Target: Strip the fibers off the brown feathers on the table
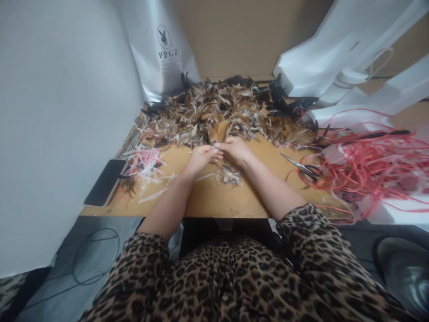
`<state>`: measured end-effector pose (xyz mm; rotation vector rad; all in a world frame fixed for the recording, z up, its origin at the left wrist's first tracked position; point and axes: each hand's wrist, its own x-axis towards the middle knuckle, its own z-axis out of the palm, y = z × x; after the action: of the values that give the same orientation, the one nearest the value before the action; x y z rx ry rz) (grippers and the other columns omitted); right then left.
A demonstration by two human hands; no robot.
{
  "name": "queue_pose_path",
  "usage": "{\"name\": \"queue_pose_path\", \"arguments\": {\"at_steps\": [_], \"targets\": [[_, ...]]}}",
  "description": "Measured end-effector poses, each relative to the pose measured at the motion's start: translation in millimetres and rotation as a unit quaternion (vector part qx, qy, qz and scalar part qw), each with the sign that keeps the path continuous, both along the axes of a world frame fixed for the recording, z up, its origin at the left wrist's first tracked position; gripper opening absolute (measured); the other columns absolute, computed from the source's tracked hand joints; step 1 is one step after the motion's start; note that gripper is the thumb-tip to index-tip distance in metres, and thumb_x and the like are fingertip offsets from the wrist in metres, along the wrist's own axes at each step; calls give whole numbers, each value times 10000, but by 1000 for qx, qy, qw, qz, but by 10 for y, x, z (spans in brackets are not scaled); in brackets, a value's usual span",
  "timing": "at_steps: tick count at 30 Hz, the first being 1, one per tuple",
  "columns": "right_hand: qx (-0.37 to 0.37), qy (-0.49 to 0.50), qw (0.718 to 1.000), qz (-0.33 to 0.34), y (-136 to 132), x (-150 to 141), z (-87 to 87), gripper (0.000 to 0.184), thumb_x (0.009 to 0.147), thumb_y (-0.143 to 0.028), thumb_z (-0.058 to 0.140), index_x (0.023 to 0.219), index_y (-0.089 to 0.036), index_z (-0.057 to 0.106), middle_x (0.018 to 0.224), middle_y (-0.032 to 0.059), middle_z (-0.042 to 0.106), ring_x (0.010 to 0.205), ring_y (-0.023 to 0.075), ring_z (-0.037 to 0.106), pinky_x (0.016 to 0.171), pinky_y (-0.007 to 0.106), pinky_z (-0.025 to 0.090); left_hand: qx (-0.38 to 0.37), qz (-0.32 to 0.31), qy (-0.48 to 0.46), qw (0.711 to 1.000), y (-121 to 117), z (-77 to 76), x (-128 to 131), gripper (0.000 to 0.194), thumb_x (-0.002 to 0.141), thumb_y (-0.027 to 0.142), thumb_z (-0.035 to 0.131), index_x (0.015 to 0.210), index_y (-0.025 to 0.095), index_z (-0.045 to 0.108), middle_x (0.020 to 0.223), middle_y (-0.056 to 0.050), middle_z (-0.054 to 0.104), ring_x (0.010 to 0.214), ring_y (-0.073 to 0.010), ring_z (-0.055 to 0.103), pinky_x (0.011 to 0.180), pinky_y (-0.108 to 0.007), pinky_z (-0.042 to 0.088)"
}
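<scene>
as pinched fingers (212, 153) meet, hold unclear, feathers (214, 109) beyond

Overall light: cool, even, rather dim
Silver bag (174, 74): soft sheen along its folds
White panel (67, 112): pale, flat, greyish
Feather pile (214, 107): fine strands slightly blurred
Red strands (365, 165): hazy, smeared rightward
Under the table (228, 203): deep shadow
Frame edges: wide-angle stretching

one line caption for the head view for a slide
Bare left hand and right hand meet before a loose heap of brown and black feathers on a tan tabletop.
</scene>
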<state>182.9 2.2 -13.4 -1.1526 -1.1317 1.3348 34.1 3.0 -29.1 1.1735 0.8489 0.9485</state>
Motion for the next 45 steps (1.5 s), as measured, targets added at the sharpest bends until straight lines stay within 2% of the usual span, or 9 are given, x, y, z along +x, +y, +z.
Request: {"name": "queue_pose_path", "arguments": {"at_steps": [9, 13, 16, 21, 29, 35, 40, 42, 45], "targets": [[10, 17, 1000, 22, -28, -44, 0, 401, 518, -445, 815, 513, -164, 528, 492, -26, 570, 490, 87, 493, 509, 234, 372, -12, 31, 0, 999, 8, -34, 25, 188, 690, 271, 722, 677, 90, 670, 659, -68, 693, 560, -89, 620, 591, -217, 494], [15, -27, 999, 12, -73, -60, 64, 386, 544, -438, 787, 511, -163, 519, 473, -44, 532, 476, 72, 446, 493, 225, 325, -25, 32, -1, 999, 15, -37, 33, 207, 669, 276, 747, 683, 92, 654, 657, -63, 693, 561, -94, 624, 576, -209, 485], [35, -56, 998, 2, -73, -49, 90, 351, 559, -436, 779, 563, -163, 559, 514, -50, 534, 515, 76, 458, 520, 222, 348, -34, 42, -17, 998, 25, -29, 18, 197, 687, 276, 733, 721, 100, 653, 690, -66, 705, 585, -101, 642, 578, -200, 481], [42, 11, 999, 19, -26, -23, 78, 366, 533, -445, 790, 730, -178, 636, 682, -13, 637, 634, 115, 560, 642, 258, 455, -41, 48, -31, 998, 36, 14, -26, 213, 729, 307, 707, 772, 102, 664, 769, -84, 720, 625, -87, 648, 597, -184, 476], [52, 4, 998, -20, -25, -33, 65, 282, 538, -377, 780, 641, -167, 621, 612, -31, 597, 574, 89, 511, 592, 235, 426, -44, 33, -30, 998, 1, 52, -15, 168, 752, 264, 687, 742, 97, 672, 737, -70, 710, 594, -63, 619, 626, -184, 486], [1, 76, 997, -3, 4, -55, -1, 337, 493, -382, 811, 657, -170, 606, 571, -53, 582, 534, 86, 520, 588, 246, 439, -83, 6, -70, 994, 1, 66, -27, 174, 736, 254, 719, 738, 86, 675, 678, -53, 687, 581, -53, 615, 612, -160, 483], [-24, 102, 994, 25, 13, -39, -1, 361, 461, -384, 829, 655, -171, 612, 570, -47, 595, 551, 95, 543, 608, 256, 456, -70, -5, -59, 996, -8, 70, -29, 193, 729, 272, 725, 746, 83, 686, 697, -67, 700, 571, -57, 618, 567, -151, 470], [-20, 81, 996, 27, 4, -5, 36, 340, 483, -381, 816, 683, -169, 641, 579, -35, 610, 547, 96, 536, 593, 252, 442, -61, 6, -55, 997, -6, 83, -29, 200, 730, 281, 725, 739, 85, 682, 707, -70, 703, 566, -59, 619, 560, -155, 469], [31, -37, 999, 14, -10, 89, 110, 260, 577, -348, 761, 745, -161, 694, 609, -11, 638, 559, 96, 524, 588, 244, 417, -54, 57, -67, 995, 19, 105, -45, 187, 737, 281, 719, 774, 102, 681, 740, -59, 708, 577, -59, 624, 562, -158, 468]]}}
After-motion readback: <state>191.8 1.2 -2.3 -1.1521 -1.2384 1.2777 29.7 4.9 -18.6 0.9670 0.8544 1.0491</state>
